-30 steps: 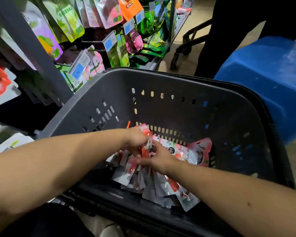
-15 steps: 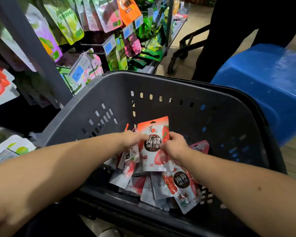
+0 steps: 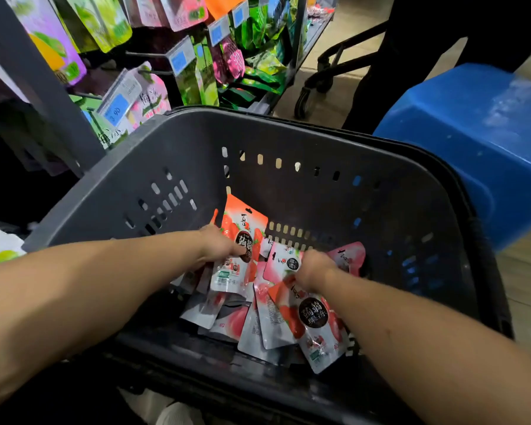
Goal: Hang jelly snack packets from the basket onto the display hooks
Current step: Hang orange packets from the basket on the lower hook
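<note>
Found a grey basket (image 3: 319, 210) filling the middle of the frame, with a blue tub (image 3: 472, 133) at the upper right, just beyond its rim. Saw a display rack (image 3: 43, 87) in the upper left, hung with coloured pouches on hooks (image 3: 149, 53). Noted a pile of packets (image 3: 270, 317) lying loose on the basket floor, lower centre. Caught the left hand (image 3: 224, 245) clamped on one red-and-white jelly packet (image 3: 242, 237), held upright above the pile with the thumb across its front. Placed the right hand (image 3: 314, 268) just beside it, with fingers curled down among the pile; could not tell whether gripping any.
</note>
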Action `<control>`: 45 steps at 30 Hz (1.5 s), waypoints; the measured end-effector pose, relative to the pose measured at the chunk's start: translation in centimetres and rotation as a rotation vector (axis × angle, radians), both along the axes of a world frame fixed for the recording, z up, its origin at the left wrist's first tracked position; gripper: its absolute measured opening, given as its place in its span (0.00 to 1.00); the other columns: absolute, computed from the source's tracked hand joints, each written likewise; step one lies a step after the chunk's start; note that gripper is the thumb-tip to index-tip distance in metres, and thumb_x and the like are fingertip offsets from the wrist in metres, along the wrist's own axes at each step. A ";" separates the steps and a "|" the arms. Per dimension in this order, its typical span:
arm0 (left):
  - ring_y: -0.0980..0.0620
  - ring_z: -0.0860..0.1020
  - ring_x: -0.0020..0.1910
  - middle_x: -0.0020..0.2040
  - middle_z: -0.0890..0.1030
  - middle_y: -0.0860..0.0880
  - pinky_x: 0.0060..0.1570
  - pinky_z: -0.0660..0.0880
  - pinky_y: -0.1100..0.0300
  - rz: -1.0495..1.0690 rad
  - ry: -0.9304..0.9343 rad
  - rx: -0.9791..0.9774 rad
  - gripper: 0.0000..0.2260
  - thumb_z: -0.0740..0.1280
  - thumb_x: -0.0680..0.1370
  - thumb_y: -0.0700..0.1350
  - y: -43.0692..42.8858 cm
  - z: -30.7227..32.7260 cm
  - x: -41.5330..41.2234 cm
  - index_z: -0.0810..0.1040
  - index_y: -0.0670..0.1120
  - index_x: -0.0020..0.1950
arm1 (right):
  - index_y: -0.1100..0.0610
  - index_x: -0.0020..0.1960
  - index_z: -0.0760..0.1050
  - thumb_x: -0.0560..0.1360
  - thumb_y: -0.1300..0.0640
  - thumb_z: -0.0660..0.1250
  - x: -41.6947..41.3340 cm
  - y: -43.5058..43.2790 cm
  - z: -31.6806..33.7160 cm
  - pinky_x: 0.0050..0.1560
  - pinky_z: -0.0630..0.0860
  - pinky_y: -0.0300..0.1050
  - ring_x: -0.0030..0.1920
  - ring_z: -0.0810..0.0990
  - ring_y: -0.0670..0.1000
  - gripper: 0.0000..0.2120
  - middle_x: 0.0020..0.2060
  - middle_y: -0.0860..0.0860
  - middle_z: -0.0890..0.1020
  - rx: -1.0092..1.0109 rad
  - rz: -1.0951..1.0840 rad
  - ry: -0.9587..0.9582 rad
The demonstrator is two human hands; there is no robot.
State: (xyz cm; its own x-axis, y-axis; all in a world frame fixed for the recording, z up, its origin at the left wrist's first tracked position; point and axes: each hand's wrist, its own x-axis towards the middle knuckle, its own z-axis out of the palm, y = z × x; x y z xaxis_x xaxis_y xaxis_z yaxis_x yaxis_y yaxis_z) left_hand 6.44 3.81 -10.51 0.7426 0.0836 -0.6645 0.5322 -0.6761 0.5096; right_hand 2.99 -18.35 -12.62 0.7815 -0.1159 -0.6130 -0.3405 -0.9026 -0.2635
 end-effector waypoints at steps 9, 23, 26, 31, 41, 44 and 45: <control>0.43 0.82 0.54 0.56 0.83 0.42 0.60 0.79 0.47 -0.038 0.021 0.001 0.34 0.80 0.66 0.58 -0.3 -0.1 -0.1 0.77 0.38 0.63 | 0.59 0.79 0.58 0.79 0.49 0.68 -5.0 1.7 -2.7 0.74 0.66 0.57 0.75 0.64 0.63 0.35 0.74 0.63 0.64 -0.049 0.104 0.181; 0.51 0.79 0.41 0.45 0.82 0.46 0.39 0.73 0.59 -0.093 -0.051 0.020 0.11 0.76 0.76 0.47 -0.8 0.2 0.1 0.77 0.43 0.47 | 0.54 0.73 0.65 0.77 0.48 0.71 -3.6 0.3 -4.3 0.72 0.69 0.57 0.72 0.66 0.62 0.29 0.70 0.58 0.67 -0.075 0.055 0.139; 0.53 0.79 0.40 0.42 0.81 0.48 0.36 0.72 0.61 -0.084 -0.061 0.006 0.09 0.75 0.77 0.45 -0.7 0.3 0.2 0.77 0.43 0.47 | 0.59 0.77 0.59 0.76 0.44 0.71 -4.2 0.6 -5.2 0.71 0.69 0.56 0.71 0.68 0.60 0.38 0.71 0.58 0.68 -0.157 -0.004 0.179; 0.51 0.81 0.43 0.46 0.83 0.46 0.42 0.78 0.58 -0.075 -0.059 -0.035 0.09 0.75 0.77 0.44 -0.4 0.2 0.4 0.78 0.42 0.50 | 0.59 0.77 0.61 0.75 0.45 0.74 -4.0 1.0 -3.8 0.71 0.68 0.55 0.71 0.68 0.60 0.38 0.70 0.58 0.70 -0.218 -0.025 0.192; 0.46 0.84 0.50 0.51 0.85 0.45 0.57 0.81 0.48 -0.029 -0.046 -0.089 0.14 0.76 0.75 0.45 0.0 0.6 0.5 0.79 0.44 0.57 | 0.55 0.72 0.69 0.70 0.40 0.74 -3.3 0.4 -5.7 0.67 0.74 0.57 0.67 0.73 0.62 0.37 0.68 0.56 0.73 -0.240 0.089 0.272; 0.45 0.85 0.49 0.50 0.86 0.45 0.57 0.81 0.47 -0.011 -0.042 -0.086 0.14 0.76 0.75 0.46 0.1 1.0 0.6 0.80 0.43 0.57 | 0.62 0.78 0.59 0.77 0.43 0.69 -3.2 0.2 -4.0 0.69 0.72 0.51 0.73 0.69 0.60 0.39 0.73 0.59 0.69 -0.234 0.112 0.203; 0.45 0.85 0.48 0.50 0.86 0.45 0.56 0.81 0.47 -0.003 -0.039 -0.093 0.14 0.76 0.75 0.46 0.3 0.8 0.9 0.81 0.43 0.56 | 0.63 0.78 0.60 0.81 0.44 0.64 -3.1 0.2 -3.3 0.70 0.70 0.48 0.74 0.68 0.59 0.34 0.74 0.58 0.68 -0.142 0.063 0.183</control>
State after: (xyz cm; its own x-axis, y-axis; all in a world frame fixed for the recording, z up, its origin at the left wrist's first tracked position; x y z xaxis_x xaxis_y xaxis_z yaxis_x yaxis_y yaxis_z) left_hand 7.30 4.10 -9.75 0.7681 0.0206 -0.6400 0.5088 -0.6264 0.5905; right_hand -0.14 -18.11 -15.97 0.6674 -0.1654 -0.7261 -0.3126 -0.9472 -0.0716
